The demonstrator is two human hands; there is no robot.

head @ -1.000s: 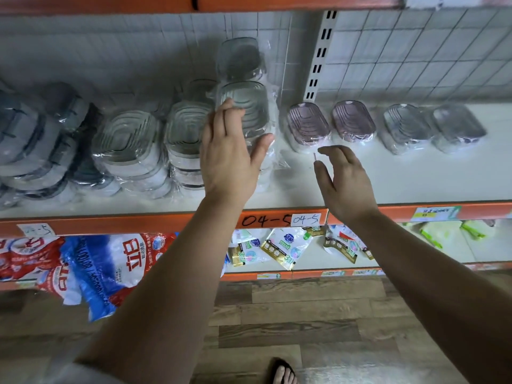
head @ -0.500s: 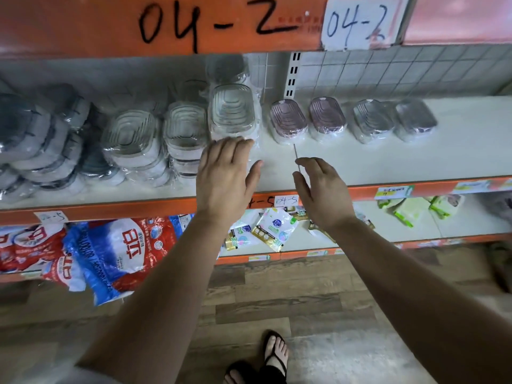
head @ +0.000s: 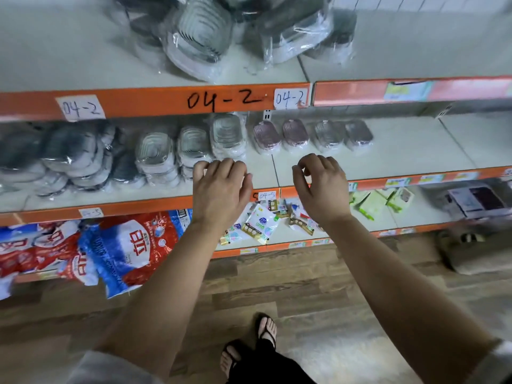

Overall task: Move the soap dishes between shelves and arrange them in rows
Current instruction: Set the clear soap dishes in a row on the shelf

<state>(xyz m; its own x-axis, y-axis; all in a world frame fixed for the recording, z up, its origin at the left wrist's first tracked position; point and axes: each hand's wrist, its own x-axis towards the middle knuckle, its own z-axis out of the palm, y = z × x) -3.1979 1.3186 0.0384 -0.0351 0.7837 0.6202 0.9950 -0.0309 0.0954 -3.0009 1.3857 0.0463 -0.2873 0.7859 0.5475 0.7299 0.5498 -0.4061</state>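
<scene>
Shelving with orange front rails and pale boards filled the view. On the upper shelf (head: 69, 51) lay a loose heap of film-wrapped soap dishes (head: 199, 37), cut off by the top edge and too blurred to count. The middle shelf (head: 401, 151) held the rest. A slumped mass of dark grey wrapped dishes (head: 69, 151) sat at the far left. Next came three stacks of clear ribbed oval dishes (head: 227, 134), the tallest of them nearest the centre. A short row ran sideways along the back, made of two pinkish oval dishes (head: 266, 135) and then two clear dishes (head: 327, 134). Each dish in that row was propped with its long axis running front to back, and bare board stretched away to its right.

The left hand (head: 221, 189) hovered over the shelf's front, and the tallest clear stack lay straight beyond its fingers (head: 216, 167). That made it the nearer hand for lifting from the stacks. The right hand (head: 321, 187) hung just right of the board seam, with the pinkish pair ahead and slightly to its left. It looked better placed for setting dishes into the row.

Both hands were empty, their fingers loosely bent and grasping nothing. Whether the left fingertips brushed the film of the lowest dish could not be told, because the hand covered the stack's foot. The number of dishes in each stack was also unclear under the glare of the wrapping.
</scene>
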